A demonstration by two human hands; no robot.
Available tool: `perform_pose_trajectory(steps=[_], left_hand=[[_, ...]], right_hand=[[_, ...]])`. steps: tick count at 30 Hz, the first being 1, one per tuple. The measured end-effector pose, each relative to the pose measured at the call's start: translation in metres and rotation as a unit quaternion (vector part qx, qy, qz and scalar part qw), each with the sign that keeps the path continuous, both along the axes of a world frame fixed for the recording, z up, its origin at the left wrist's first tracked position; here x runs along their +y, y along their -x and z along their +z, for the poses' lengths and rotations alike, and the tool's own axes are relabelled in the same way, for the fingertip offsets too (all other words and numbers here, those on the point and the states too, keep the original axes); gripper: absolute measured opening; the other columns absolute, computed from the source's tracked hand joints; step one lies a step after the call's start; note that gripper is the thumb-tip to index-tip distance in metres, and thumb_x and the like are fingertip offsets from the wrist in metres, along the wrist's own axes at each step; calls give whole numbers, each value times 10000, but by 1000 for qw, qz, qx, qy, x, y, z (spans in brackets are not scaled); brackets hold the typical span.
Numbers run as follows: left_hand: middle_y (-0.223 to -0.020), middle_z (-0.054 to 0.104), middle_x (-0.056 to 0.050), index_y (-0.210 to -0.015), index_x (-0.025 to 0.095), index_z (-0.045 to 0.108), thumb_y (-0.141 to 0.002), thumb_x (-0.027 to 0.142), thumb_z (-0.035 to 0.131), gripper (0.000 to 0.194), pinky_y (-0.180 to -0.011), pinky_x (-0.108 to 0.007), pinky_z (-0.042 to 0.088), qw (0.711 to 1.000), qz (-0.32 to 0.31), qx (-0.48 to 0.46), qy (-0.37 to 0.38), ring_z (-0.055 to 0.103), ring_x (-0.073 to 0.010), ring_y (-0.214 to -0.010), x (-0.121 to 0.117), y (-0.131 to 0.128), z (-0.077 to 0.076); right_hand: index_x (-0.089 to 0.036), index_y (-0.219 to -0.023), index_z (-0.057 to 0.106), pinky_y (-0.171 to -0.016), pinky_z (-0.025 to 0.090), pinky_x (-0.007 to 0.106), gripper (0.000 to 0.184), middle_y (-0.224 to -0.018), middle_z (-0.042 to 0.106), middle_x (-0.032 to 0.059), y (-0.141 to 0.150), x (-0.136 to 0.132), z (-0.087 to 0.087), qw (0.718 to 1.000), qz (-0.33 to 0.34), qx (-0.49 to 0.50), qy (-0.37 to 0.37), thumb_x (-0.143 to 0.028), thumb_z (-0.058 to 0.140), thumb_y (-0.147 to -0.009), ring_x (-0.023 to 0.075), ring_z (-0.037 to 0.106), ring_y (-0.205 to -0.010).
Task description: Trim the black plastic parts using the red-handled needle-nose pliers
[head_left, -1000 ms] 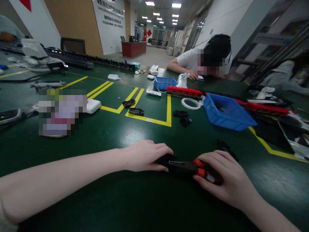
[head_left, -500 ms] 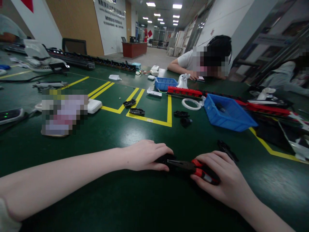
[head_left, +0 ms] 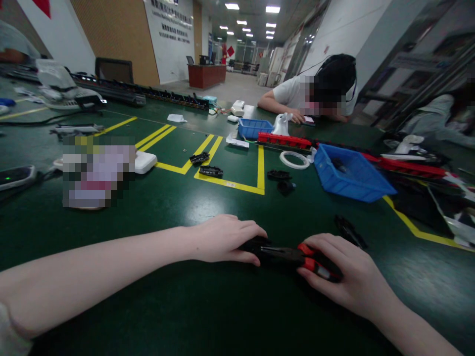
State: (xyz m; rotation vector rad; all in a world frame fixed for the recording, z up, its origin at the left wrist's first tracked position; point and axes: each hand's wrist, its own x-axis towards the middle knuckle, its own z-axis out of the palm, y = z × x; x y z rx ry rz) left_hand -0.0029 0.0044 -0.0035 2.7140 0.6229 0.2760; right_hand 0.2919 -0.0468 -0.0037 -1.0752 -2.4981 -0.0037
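My left hand (head_left: 232, 240) is closed around a small black plastic part (head_left: 256, 244), most of it hidden by the fingers. In my right hand (head_left: 341, 272) are needle-nose pliers (head_left: 284, 254) with red and black handles. The fingers wrap the handles, and the jaws point left, reaching the black part. Whether the jaw tips grip it or only touch it I cannot tell. Another black part (head_left: 349, 231) lies on the green table just beyond my right hand.
Several black parts (head_left: 211, 171) lie ahead near yellow tape lines. A blue bin (head_left: 351, 173) stands at the right, beside a white ring (head_left: 294, 159). A smaller blue bin (head_left: 255, 127) is farther off. A person (head_left: 311, 94) leans on the far side. A pixelated object (head_left: 100, 173) lies left.
My right hand and the pliers have shifted slightly to the right. My left hand stays in place with the black part.
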Motion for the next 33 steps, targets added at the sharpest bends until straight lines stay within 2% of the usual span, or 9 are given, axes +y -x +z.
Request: perform_pose_trajectory(steps=[3,7,17,33], left_hand=[[-1153,650,-53,-1260,182,483,-915,511,622,497,-699,-302,459,1000,-16,-6,-7,651,-190,-832,0,1,0],[-1147,648,-59,-1264,170,471,-934,434,622,449,-724,-307,461,999,-31,-8,-15,646,-183,-835,0,2,1],[-1134,652,-55,-1251,168,482,-944,407,613,411,-726,-311,472,1000,-18,-8,-22,653,-184,-832,-2,2,0],[-1115,662,-59,-1223,176,496,-945,430,606,392,-731,-301,480,1000,-7,-15,-6,657,-180,-817,-2,1,2]], right_hand=[[-220,-1046,579,-663,526,325,245,-934,682,62,1,0,-2,1000,6,-2,-4,-343,652,-846,196,652,-799],[-216,-1056,580,-671,534,329,255,-941,681,64,2,-1,-2,1000,7,5,-11,-341,654,-846,201,654,-809],[-212,-1091,573,-676,542,332,289,-962,675,74,4,-6,-4,1000,-5,8,-20,-358,649,-855,203,651,-820],[-230,-1070,576,-679,552,330,254,-957,671,62,-1,-1,-1,1000,-2,11,5,-330,655,-851,197,650,-826]])
